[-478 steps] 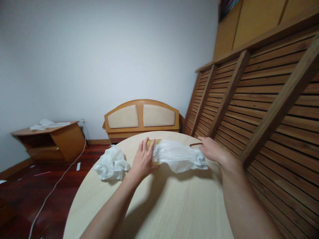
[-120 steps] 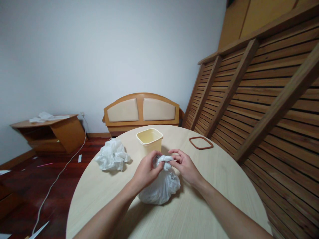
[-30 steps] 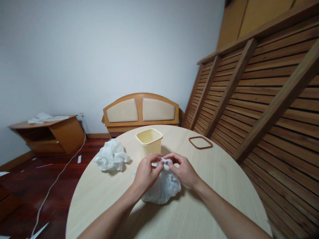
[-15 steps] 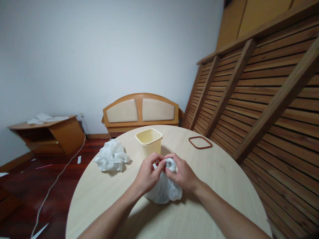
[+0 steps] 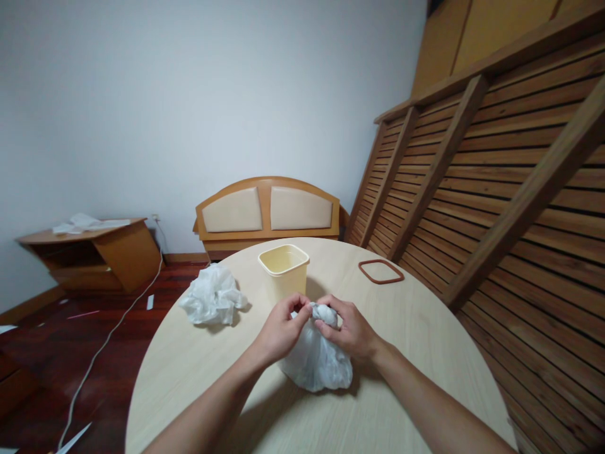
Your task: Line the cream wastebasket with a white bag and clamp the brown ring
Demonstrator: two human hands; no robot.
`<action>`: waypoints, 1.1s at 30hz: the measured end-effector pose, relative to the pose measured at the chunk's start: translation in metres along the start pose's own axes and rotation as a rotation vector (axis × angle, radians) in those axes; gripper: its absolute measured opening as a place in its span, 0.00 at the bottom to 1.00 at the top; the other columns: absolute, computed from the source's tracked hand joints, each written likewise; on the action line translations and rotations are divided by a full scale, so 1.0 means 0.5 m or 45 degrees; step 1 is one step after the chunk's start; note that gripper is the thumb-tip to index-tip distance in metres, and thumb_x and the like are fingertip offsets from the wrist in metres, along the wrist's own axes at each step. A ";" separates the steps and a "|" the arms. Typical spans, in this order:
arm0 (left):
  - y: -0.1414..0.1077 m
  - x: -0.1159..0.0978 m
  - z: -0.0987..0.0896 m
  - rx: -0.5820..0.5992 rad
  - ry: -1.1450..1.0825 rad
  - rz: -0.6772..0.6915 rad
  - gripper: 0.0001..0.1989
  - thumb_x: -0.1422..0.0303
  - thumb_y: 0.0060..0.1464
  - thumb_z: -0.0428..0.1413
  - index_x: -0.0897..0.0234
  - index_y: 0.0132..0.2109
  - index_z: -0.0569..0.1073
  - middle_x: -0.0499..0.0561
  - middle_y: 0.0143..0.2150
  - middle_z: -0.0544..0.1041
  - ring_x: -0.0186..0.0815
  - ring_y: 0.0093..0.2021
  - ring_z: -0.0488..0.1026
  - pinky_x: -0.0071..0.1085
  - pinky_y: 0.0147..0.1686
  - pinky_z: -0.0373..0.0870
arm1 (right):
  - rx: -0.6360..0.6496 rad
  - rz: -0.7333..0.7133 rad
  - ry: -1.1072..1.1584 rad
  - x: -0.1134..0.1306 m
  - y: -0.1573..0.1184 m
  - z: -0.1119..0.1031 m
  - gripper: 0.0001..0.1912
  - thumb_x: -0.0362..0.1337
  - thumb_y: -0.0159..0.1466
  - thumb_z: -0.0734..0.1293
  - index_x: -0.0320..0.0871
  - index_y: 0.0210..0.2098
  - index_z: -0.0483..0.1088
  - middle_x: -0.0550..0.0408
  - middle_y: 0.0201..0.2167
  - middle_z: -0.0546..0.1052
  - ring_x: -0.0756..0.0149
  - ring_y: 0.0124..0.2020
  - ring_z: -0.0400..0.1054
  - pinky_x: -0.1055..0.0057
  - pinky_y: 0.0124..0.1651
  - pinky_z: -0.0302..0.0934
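Note:
A filled white plastic bag (image 5: 319, 362) rests on the table in front of me, its neck gathered and twisted at the top. My left hand (image 5: 285, 325) pinches the neck from the left between thumb and fingers. From the right, my right hand (image 5: 347, 325) has its thumb and fingers closed around the same bunched top. Just behind my hands stands a pale yellow bin (image 5: 286, 274), upright, with nothing visible inside. What the bag contains cannot be made out.
A crumpled white plastic bag (image 5: 213, 295) lies on the round table (image 5: 189, 384) at left. A brown rounded-square ring (image 5: 380, 272) lies flat at right. Beyond are a headboard (image 5: 267, 211), a slatted wooden frame (image 5: 454, 195) and a low cabinet (image 5: 127, 252). A cable (image 5: 101, 350) crosses the floor.
The filled bag's lower part has swung slightly right and toward me. My right hand's fingers have shifted a little on the twisted top. The left hand keeps its pinch.

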State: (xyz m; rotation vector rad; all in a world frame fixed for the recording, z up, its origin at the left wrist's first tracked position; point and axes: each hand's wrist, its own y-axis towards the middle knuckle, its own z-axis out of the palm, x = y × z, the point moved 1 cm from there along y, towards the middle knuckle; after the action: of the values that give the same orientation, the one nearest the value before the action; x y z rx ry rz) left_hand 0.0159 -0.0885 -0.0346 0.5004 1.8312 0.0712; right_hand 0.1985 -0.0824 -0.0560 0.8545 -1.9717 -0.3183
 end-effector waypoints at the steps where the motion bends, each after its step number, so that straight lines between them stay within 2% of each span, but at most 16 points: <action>1: 0.001 0.003 0.000 -0.004 -0.002 -0.007 0.18 0.53 0.57 0.53 0.64 0.31 0.70 0.48 0.28 0.70 0.34 0.31 0.66 0.29 0.34 0.62 | 0.018 -0.005 -0.031 0.000 0.001 -0.002 0.07 0.40 0.63 0.67 0.45 0.39 0.70 0.59 0.30 0.74 0.67 0.30 0.68 0.71 0.35 0.60; 5: 0.002 0.001 -0.002 -0.024 -0.012 0.002 0.19 0.51 0.57 0.54 0.64 0.31 0.70 0.47 0.28 0.70 0.33 0.31 0.65 0.29 0.34 0.62 | 0.014 -0.044 -0.118 0.000 0.002 -0.010 0.07 0.39 0.63 0.67 0.46 0.39 0.69 0.57 0.31 0.75 0.64 0.32 0.70 0.69 0.37 0.63; 9: 0.005 -0.008 -0.006 -0.038 -0.015 0.030 0.20 0.50 0.57 0.55 0.65 0.31 0.70 0.47 0.27 0.69 0.33 0.30 0.64 0.28 0.33 0.62 | -0.112 -0.145 -0.087 0.000 -0.002 -0.009 0.19 0.39 0.64 0.69 0.49 0.53 0.66 0.52 0.45 0.78 0.60 0.44 0.74 0.63 0.47 0.67; 12: 0.007 -0.007 -0.007 -0.042 -0.010 0.018 0.22 0.49 0.57 0.55 0.65 0.30 0.70 0.47 0.26 0.69 0.32 0.29 0.64 0.28 0.32 0.62 | -0.105 -0.249 -0.060 0.001 -0.003 -0.006 0.15 0.38 0.65 0.69 0.52 0.51 0.67 0.52 0.46 0.78 0.60 0.47 0.74 0.62 0.51 0.67; 14: 0.009 -0.003 -0.008 -0.044 -0.006 -0.005 0.22 0.49 0.56 0.55 0.65 0.29 0.70 0.47 0.25 0.69 0.33 0.29 0.64 0.28 0.31 0.62 | -0.086 -0.239 -0.046 -0.001 -0.002 -0.004 0.12 0.38 0.65 0.69 0.50 0.48 0.68 0.53 0.43 0.78 0.61 0.45 0.74 0.63 0.49 0.68; 19: 0.011 0.004 -0.011 -0.077 0.044 -0.025 0.21 0.49 0.56 0.55 0.64 0.29 0.71 0.47 0.25 0.70 0.33 0.29 0.65 0.28 0.31 0.62 | -0.098 -0.002 -0.069 -0.009 -0.001 -0.001 0.12 0.38 0.61 0.71 0.47 0.43 0.67 0.58 0.35 0.77 0.67 0.31 0.71 0.71 0.34 0.64; 23: 0.012 0.007 -0.009 -0.062 0.092 0.006 0.21 0.50 0.57 0.55 0.64 0.30 0.71 0.48 0.26 0.72 0.34 0.29 0.67 0.29 0.32 0.64 | -0.095 0.063 -0.069 -0.012 0.000 -0.002 0.12 0.35 0.59 0.70 0.46 0.42 0.67 0.58 0.33 0.76 0.68 0.30 0.70 0.72 0.34 0.63; 29: 0.004 0.010 -0.015 -0.079 0.332 0.016 0.14 0.58 0.60 0.53 0.64 0.42 0.76 0.55 0.40 0.80 0.40 0.39 0.75 0.33 0.38 0.70 | -0.269 0.040 -0.173 -0.034 0.007 -0.047 0.13 0.35 0.62 0.69 0.46 0.46 0.70 0.52 0.42 0.79 0.62 0.39 0.73 0.67 0.42 0.67; 31: 0.000 0.020 -0.014 -0.061 0.448 0.019 0.14 0.60 0.59 0.55 0.64 0.46 0.76 0.57 0.45 0.80 0.44 0.45 0.76 0.38 0.45 0.72 | -0.346 0.024 -0.219 -0.042 0.008 -0.069 0.13 0.35 0.62 0.69 0.46 0.47 0.70 0.51 0.42 0.79 0.60 0.41 0.74 0.64 0.44 0.67; 33: -0.005 0.036 -0.010 -0.016 0.523 0.049 0.16 0.62 0.57 0.58 0.63 0.50 0.75 0.59 0.51 0.78 0.47 0.52 0.74 0.43 0.54 0.69 | -0.372 -0.014 -0.258 -0.046 0.008 -0.085 0.13 0.35 0.63 0.68 0.46 0.47 0.71 0.50 0.44 0.78 0.58 0.46 0.74 0.61 0.50 0.67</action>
State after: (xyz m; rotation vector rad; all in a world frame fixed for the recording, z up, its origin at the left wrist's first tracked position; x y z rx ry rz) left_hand 0.0063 -0.0831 -0.0498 0.5412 2.2199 0.2255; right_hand 0.2398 -0.0589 -0.0463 0.6649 -2.0404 -0.7040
